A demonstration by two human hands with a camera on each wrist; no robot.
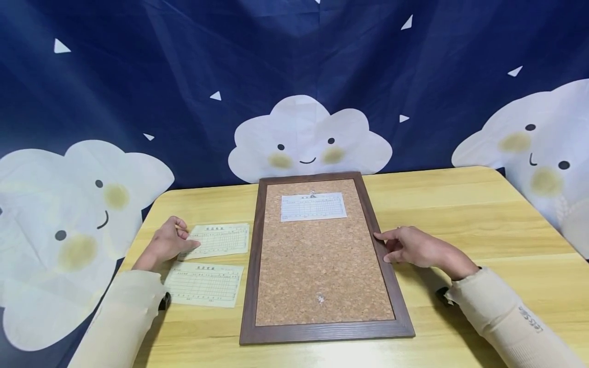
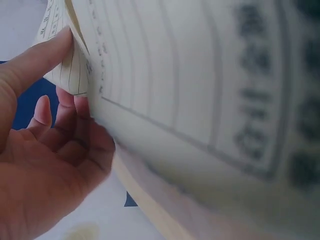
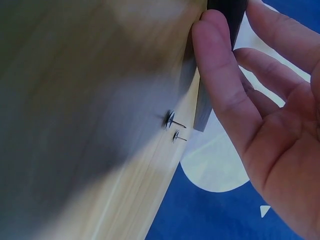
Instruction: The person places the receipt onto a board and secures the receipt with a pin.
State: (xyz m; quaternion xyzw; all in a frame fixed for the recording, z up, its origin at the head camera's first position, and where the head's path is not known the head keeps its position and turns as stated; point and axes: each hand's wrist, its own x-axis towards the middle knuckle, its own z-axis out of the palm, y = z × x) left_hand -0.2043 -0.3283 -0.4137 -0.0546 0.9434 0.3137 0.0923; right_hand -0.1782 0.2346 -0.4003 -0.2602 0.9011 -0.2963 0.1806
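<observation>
Printed form slip, the far one of two (image 1: 221,239), flat on the table left of the corkboard; left hand (image 1: 167,240) pinches it near its left edge — thumb on the printed face, fingers curled in behind, per the left wrist view. Near slip (image 1: 204,286), same ruled layout, lies just below it, also left of the board. Framed corkboard (image 1: 322,276) lies at the middle of the table, long sides running away from the person. Right hand (image 1: 414,247) at its right rail: fingers loosely bent, thumb and index fingertips touching the dark wood, hand not closed round it. A third slip (image 1: 313,208) sits on the cork near the far end, small shiny tack (image 1: 313,196) at its top edge. Right wrist view: two thumbtacks (image 3: 171,121) beside each other near the frame, heads on the wood, pins standing up. Light wood-grain table (image 1: 442,204); behind it, navy backdrop (image 1: 276,41) — smiling white clouds (image 1: 303,138), small white triangles.
</observation>
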